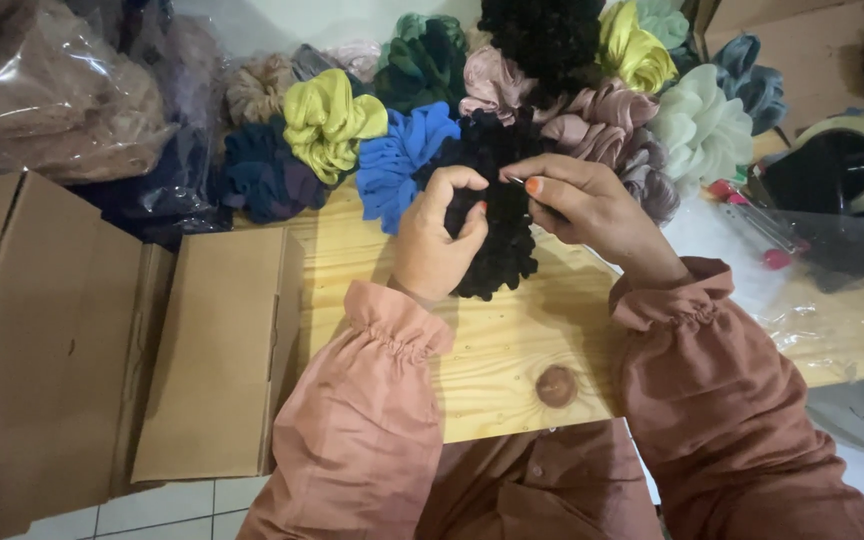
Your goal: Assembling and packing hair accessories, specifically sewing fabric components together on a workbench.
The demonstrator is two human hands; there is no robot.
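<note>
A black ruffled scrunchie [497,255] lies on the wooden table [512,350] in front of me. My left hand [442,240] grips its left side, thumb and forefinger curled around the fabric. My right hand [582,205] pinches a thin metal needle [515,180] at the scrunchie's upper right edge. Both arms wear rust-pink sleeves with gathered cuffs.
Many scrunchies are heaped along the table's far edge: blue [402,160], yellow-green [327,120], mauve [602,120], white [702,125], dark green [422,60]. Cardboard boxes [217,350] stand at the left. A tape dispenser [847,160] and clear plastic bags [812,300] lie at the right.
</note>
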